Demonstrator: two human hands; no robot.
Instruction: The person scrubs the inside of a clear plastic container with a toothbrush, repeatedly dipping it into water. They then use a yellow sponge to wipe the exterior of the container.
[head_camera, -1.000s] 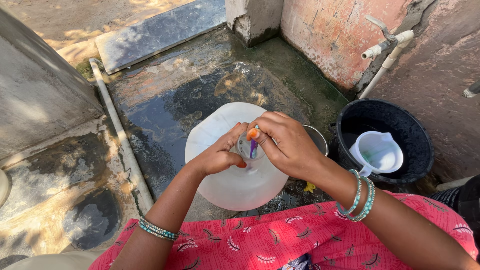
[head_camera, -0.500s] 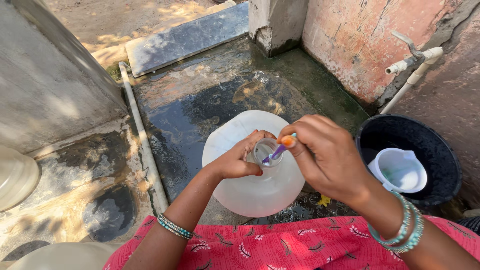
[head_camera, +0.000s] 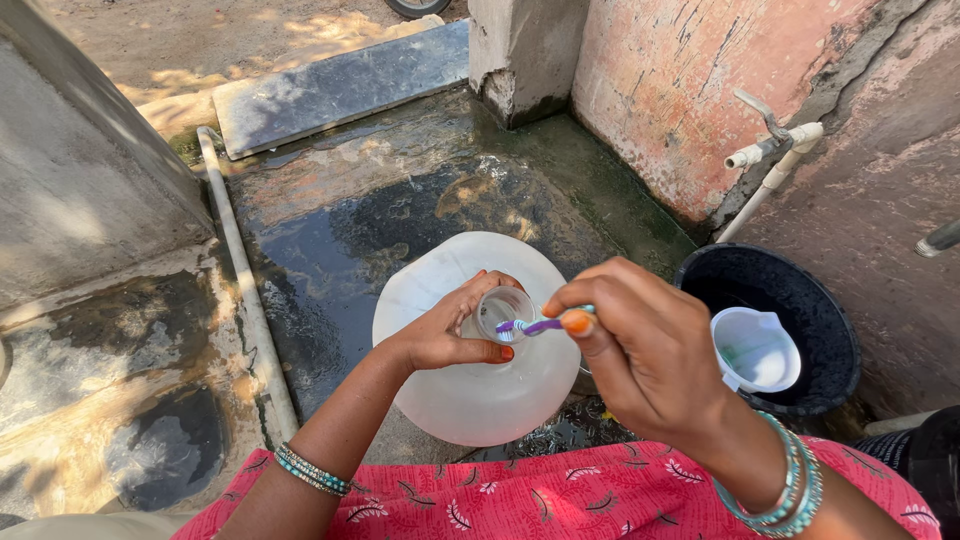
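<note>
Fingers (head_camera: 470, 305) of the left hand (head_camera: 445, 335) curl around the open neck (head_camera: 500, 312) of a large translucent water jug (head_camera: 470, 385), gripping it as it stands on the wet concrete floor (head_camera: 350, 220). The right hand (head_camera: 645, 350) pinches a purple toothbrush (head_camera: 535, 325) between thumb and fingertips, its head poked into the neck's mouth. Just right of the jug sits a black bucket (head_camera: 800, 300) with a white mug (head_camera: 755, 350) inside, below a white tap pipe (head_camera: 770, 155) on the wall.
</note>
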